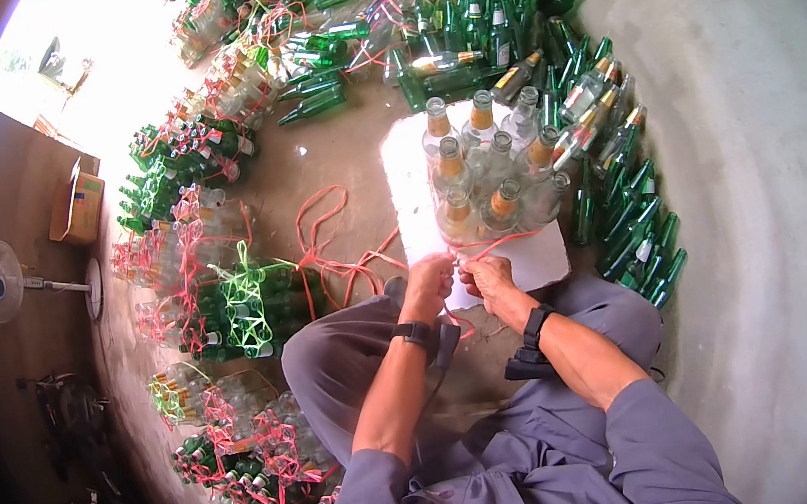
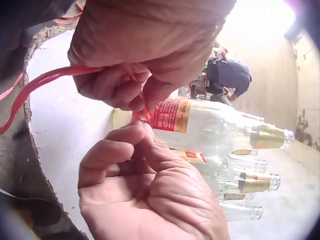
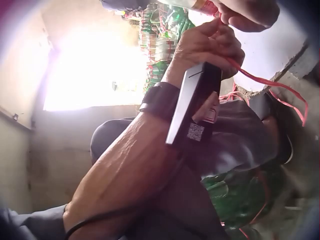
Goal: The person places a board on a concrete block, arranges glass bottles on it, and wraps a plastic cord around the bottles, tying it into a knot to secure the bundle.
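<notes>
Clear glass bottles with gold neck labels stand upright in a tight group on a white board. Pink-red plastic twine runs round the near side of the group, low down. At its front edge my left hand pinches the twine, and a loose length hangs from that hand. Close beside it, my right hand pinches the same twine between thumb and forefinger. In the left wrist view, the fingertips of my left hand and right hand meet in front of a red-labelled bottle.
Bundles of bottles tied with red and green twine line the left side. Loose green bottles lie along the right wall, and more stand behind. Loose twine trails across the floor. A person in dark clothing bends in the background.
</notes>
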`<control>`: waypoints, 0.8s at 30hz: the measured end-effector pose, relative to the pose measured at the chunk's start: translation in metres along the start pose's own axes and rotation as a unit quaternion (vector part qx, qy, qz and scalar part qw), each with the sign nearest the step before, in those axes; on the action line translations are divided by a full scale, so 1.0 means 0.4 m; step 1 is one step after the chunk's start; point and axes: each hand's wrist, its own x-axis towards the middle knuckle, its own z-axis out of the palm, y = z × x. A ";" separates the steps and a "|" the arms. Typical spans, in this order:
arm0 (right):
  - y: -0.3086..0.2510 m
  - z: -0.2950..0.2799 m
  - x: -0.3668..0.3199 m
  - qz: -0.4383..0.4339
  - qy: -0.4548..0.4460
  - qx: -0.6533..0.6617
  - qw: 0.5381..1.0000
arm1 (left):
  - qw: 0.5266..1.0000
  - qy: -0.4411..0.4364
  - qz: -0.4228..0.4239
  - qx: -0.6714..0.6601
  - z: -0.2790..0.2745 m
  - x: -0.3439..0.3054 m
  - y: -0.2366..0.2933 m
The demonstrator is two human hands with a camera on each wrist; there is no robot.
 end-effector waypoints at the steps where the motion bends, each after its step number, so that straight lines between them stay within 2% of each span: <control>1: 0.010 0.000 0.007 0.005 -0.007 -0.011 1.000 | 1.000 -0.005 0.000 -0.014 0.000 0.000 0.002; 6: 0.024 -0.004 0.024 0.011 -0.037 -0.046 0.998 | 1.000 -0.010 -0.007 -0.004 0.003 -0.010 0.008; 12: 0.022 0.018 0.020 -0.009 0.007 -0.100 0.995 | 1.000 -0.012 -0.013 -0.004 0.005 -0.005 0.011; 18: 0.050 0.010 0.078 -0.079 0.065 -0.194 0.976 | 1.000 -0.005 -0.005 0.002 -0.001 0.005 0.017; 20: 0.085 -0.004 0.141 -0.175 0.096 -0.285 0.938 | 1.000 -0.013 0.001 0.008 -0.002 0.003 0.018; 24: 0.055 0.017 0.111 -0.186 0.112 -0.291 0.932 | 0.999 0.011 0.021 0.045 0.008 -0.010 0.013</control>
